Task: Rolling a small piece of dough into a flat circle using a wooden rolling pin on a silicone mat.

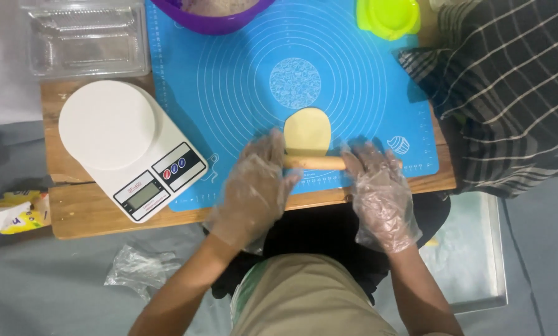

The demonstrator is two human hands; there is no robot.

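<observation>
A pale yellow, flattened piece of dough (307,130) lies on a blue silicone baking mat (241,74). Across its near edge rests a wooden rolling pin (316,163). My left hand (257,186), in a clear plastic glove, presses flat on the pin's left end. My right hand (381,190), gloved the same way, lies over the pin's right end. Both palms face down with the fingers spread forward over the pin.
A white kitchen scale (130,146) stands on the low wooden board (86,211) left of the mat. A purple bowl (213,18), a green lid (388,15) and a clear plastic box (86,37) sit at the back. A checked cloth (503,93) and a metal tray (478,261) lie to the right.
</observation>
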